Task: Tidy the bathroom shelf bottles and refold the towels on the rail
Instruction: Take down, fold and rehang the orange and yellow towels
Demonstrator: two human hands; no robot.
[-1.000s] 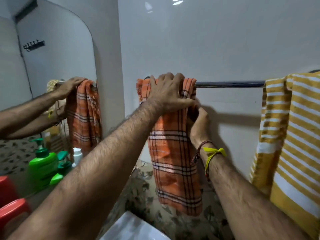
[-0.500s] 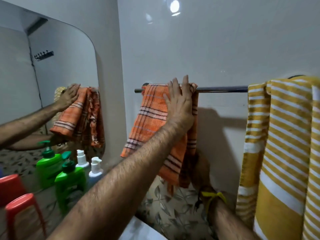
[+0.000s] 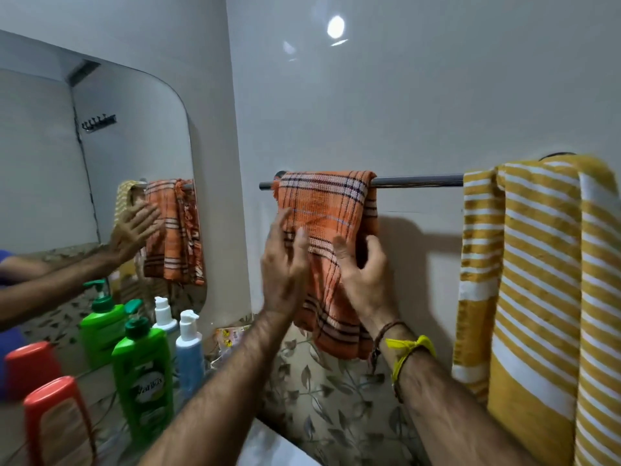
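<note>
Both hands are smoothing the orange towel (image 3: 322, 230) on the rail (image 3: 416, 180): left hand (image 3: 284, 260) flat open, right hand (image 3: 364, 274) loosely cupping its edge. The yellow towel (image 3: 537, 280) beside it is hanging bunched, seemingly awaiting refolding.

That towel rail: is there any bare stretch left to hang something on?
Yes: the rail is bare between the orange towel and the yellow striped towel. Its left tip is nearly covered. The shelf by the mirror is crowded with the green bottle and others.
</note>
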